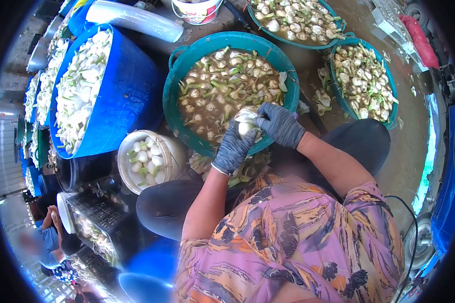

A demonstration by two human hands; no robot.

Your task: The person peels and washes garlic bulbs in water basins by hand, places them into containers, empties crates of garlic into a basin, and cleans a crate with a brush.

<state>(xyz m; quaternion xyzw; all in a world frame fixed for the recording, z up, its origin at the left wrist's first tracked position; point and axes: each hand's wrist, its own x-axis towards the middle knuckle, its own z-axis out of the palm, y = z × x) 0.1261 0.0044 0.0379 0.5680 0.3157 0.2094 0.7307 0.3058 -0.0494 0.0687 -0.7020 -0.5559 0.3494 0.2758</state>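
Observation:
My left hand (pixel 233 147) and my right hand (pixel 279 124), both in grey gloves, hold a white bulb (pixel 245 122) between them. Loose pale skin hangs around the bulb. Both hands are over the near rim of a green tub (pixel 170 108), where bulbs with green stems lie in brown water. Left of my hands stands a white bucket (pixel 176 159) with clean peeled bulbs inside. Peeled-off skins and leaves (pixel 253 169) lie below the tub's near edge, between my legs.
A tall blue container (pixel 129 76) heaped with white bulbs stands at the left. Two more green tubs (pixel 338 108) (pixel 288 39) of bulbs are at the upper right. Black crates (pixel 98 214) are at the lower left, near another person (pixel 50 240). A plastic roll (pixel 136 21) lies above.

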